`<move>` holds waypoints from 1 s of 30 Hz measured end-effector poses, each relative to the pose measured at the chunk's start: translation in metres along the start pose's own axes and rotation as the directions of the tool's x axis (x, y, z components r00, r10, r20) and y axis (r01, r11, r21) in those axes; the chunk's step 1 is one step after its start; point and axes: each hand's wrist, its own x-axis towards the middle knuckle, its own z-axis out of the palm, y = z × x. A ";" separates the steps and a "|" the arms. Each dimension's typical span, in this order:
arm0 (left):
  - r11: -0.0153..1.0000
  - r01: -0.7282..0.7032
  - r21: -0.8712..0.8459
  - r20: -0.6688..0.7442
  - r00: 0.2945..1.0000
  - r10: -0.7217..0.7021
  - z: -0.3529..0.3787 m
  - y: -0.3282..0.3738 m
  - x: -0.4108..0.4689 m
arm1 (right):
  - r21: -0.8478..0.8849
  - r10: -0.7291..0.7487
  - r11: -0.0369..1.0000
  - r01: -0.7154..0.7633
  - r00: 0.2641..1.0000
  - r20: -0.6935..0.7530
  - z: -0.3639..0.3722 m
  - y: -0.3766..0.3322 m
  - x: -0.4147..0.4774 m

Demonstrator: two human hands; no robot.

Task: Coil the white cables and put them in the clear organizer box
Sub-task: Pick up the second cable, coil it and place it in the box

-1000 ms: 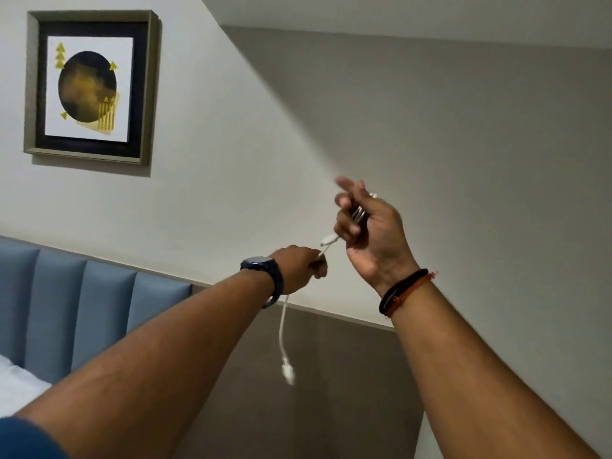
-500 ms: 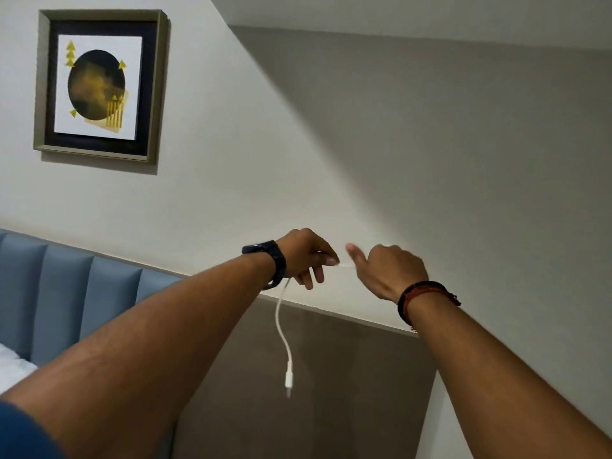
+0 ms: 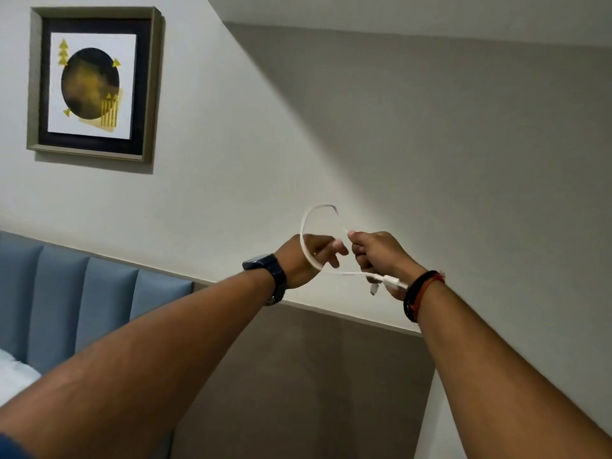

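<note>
A short white cable is held up in front of the wall, bent into one loop that arches above both hands. My left hand, with a dark watch on the wrist, pinches the cable at the loop's left side. My right hand, with black and red bands on the wrist, is closed on the loop's other end. The cable's white plugs lie under my right hand near the wrist. No clear organizer box shows in this view.
A framed picture hangs on the pale wall at upper left. A blue padded headboard and a bit of white bedding are at lower left. A grey-brown wall panel runs below my hands.
The end that hung down below my left hand has been brought up and across to my right hand. The cable now forms a loop above the hands, which sit close together.
</note>
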 end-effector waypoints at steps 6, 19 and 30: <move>0.776 0.142 -0.615 -0.295 0.871 -0.393 -0.017 0.027 0.012 | -0.179 -0.039 0.984 -0.001 0.976 -0.216 0.001 0.007 0.004; 0.977 0.102 0.189 -0.063 0.994 -0.092 -0.004 0.000 -0.001 | -0.955 0.448 -0.187 0.231 0.885 0.126 0.023 0.036 -0.005; 0.980 0.191 0.049 0.157 0.968 -0.196 0.003 -0.026 -0.007 | -0.943 0.533 -0.220 0.249 0.840 0.098 0.027 0.036 -0.004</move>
